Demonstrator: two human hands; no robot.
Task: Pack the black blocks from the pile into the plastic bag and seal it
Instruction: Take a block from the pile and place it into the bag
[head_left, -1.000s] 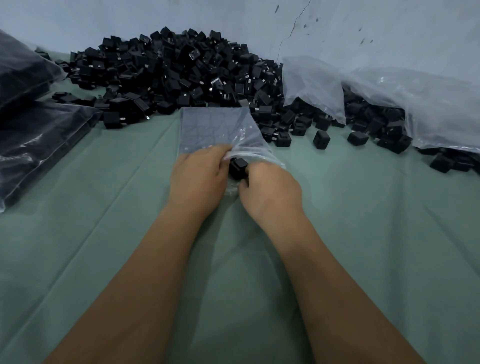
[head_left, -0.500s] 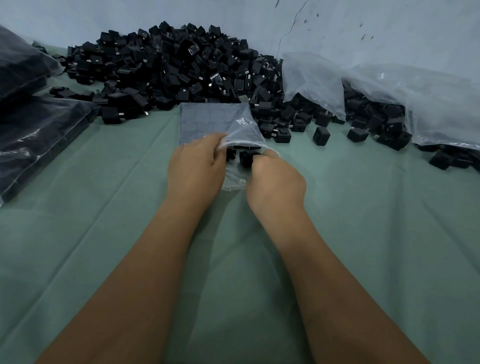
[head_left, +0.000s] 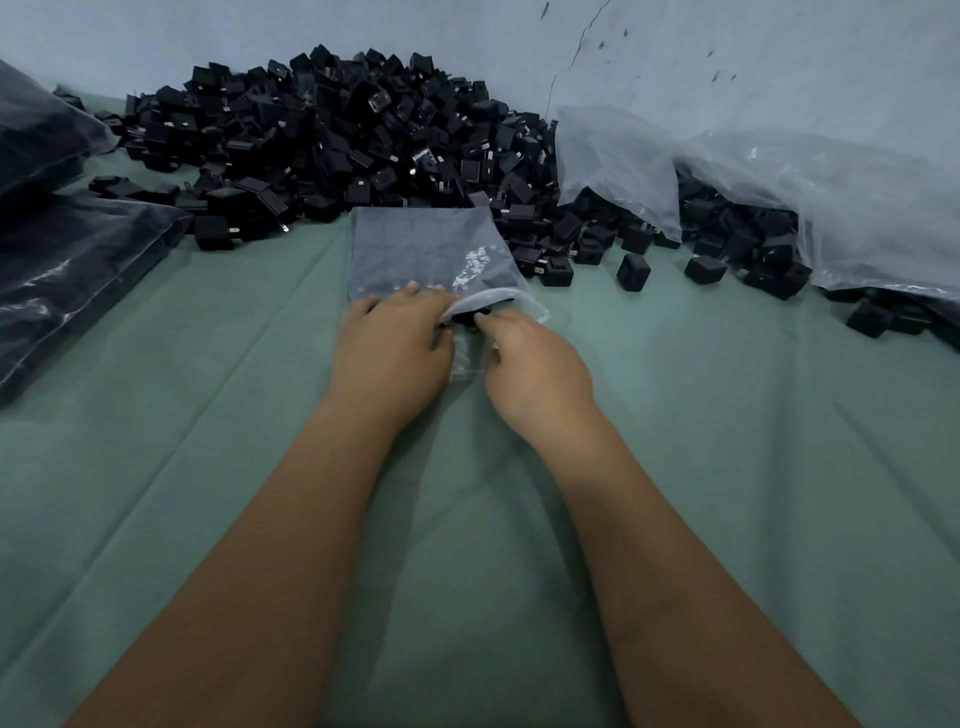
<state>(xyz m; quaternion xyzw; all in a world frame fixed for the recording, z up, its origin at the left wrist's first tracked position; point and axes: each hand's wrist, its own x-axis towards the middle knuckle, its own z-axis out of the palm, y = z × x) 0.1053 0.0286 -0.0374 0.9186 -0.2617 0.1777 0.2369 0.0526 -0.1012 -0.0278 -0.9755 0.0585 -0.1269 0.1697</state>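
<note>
Both of your hands work the mouth of the plastic bag (head_left: 421, 249) lying before the pile (head_left: 337, 135): left hand (head_left: 392, 348) pinches the upper lip, right hand (head_left: 535, 364) pinches a black block (head_left: 470, 315) inside the opening.

single head-worn wide-angle view, looking forward and down, close over both forearms, green cloth (head_left: 727, 467) filling the foreground, pale wall (head_left: 779, 62) at the far edge
</note>
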